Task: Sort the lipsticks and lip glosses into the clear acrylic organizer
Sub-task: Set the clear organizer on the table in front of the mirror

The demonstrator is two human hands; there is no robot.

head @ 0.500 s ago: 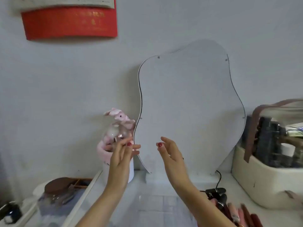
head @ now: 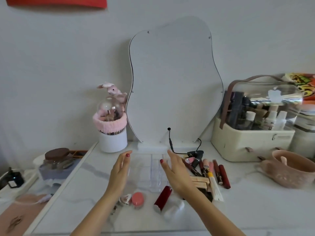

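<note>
While the white marble-look tabletop point(head: 247, 201) spreads across the lower view, a wavy-edged mirror point(head: 173, 82) leans upright against the wall at its back, a black cable point(head: 170, 142) hanging from its lower middle. Right of the mirror stands a cream cosmetic case point(head: 247, 143) with a clear domed lid and brown strap, bottles showing inside; its small front label is too blurred to read. Behind it lies an orange packet point(head: 305, 86) with bold yellow lettering that I cannot make out. A pink fuzzy bag point(head: 289, 171) sits at the far right. Left of the mirror, a white cup point(head: 113, 142) carries a pink band and a bunny figure.

Flat on the tabletop in front of the mirror lies the clear acrylic organizer point(head: 153, 171), its compartments hard to tell apart. The left hand point(head: 120, 169) and the right hand point(head: 177, 172) hover on either side of it, palms facing each other, fingers straight and relaxed, holding nothing. Just right of the organizer lies a loose pile of lipsticks and lip glosses point(head: 209, 169), mostly dark red and pink tubes. A red cylinder point(head: 162, 197) and a round coral compact point(head: 138, 198) lie near the front edge.
</note>
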